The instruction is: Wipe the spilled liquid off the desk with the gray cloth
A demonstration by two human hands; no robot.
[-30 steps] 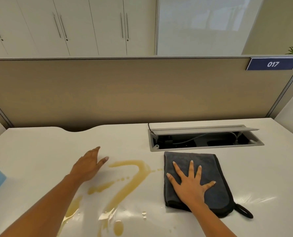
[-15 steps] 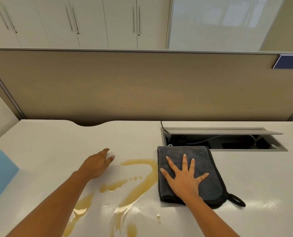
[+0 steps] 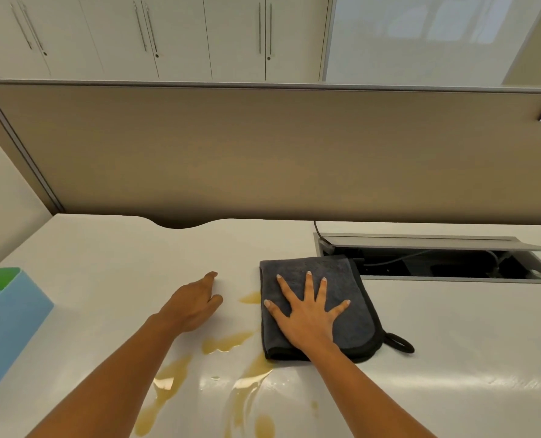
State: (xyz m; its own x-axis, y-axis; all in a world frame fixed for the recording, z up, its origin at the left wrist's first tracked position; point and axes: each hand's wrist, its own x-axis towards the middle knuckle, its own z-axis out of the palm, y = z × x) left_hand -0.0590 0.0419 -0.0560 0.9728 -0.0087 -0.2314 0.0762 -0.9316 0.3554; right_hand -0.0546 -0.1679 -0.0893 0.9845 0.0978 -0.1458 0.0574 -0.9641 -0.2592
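A folded gray cloth (image 3: 351,289) with a black loop at its near right corner lies flat on the white desk (image 3: 105,263). My right hand (image 3: 307,314) presses down on it, palm flat and fingers spread. The cloth's left edge covers part of the yellowish spilled liquid (image 3: 228,343), which runs in streaks and puddles toward the near edge. My left hand (image 3: 193,305) rests on the desk left of the spill, fingers loosely apart and holding nothing.
An open cable tray (image 3: 436,263) with a raised metal lid and wires sits in the desk just behind the cloth. A blue plastic organizer (image 3: 13,324) stands at the left edge. A beige partition (image 3: 263,153) closes off the back.
My right hand has slid the cloth to the left, onto the upper part of the spill. My left hand has stayed beside the spill. The view has shifted left.
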